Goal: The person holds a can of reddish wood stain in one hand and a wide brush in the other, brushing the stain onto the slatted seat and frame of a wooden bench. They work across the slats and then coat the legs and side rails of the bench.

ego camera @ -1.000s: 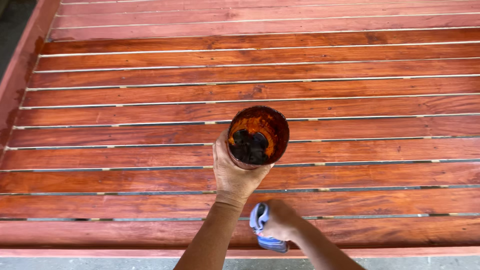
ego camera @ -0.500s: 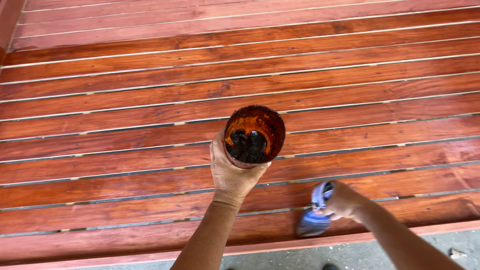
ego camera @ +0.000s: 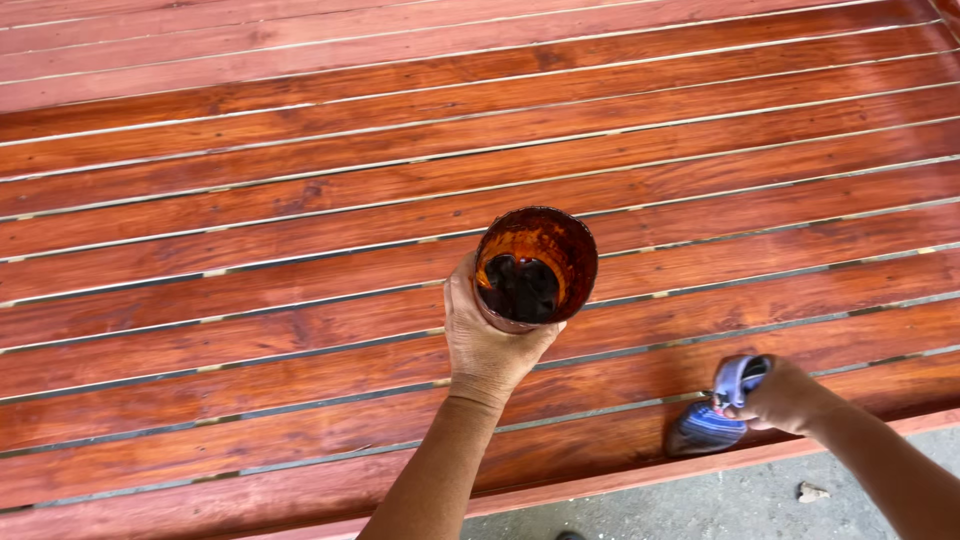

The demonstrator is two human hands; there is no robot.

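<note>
Head view, left hand: your left hand is clamped around the lower side of the cup, fingers wrapped about its wall, holding it upright above the slats.
Head view, cup: a stained, see-through brown cup, its mouth facing the camera, with dark liquid pooled at the bottom and orange-brown smears up the inside.
Head view, right hand: your right hand sits below and right of the cup, well apart from it, closed tightly on a blue-and-white cloth.
Head view, cloth: bunched in your fist, its lower end pressed on the slat nearest you, below and right of the cup.
Head view, slatted surface: glossy red-brown wooden slats run side to side under the cup, with thin gaps between them.
Head view, floor: grey concrete floor shows beyond the near edge, below the cup.
</note>
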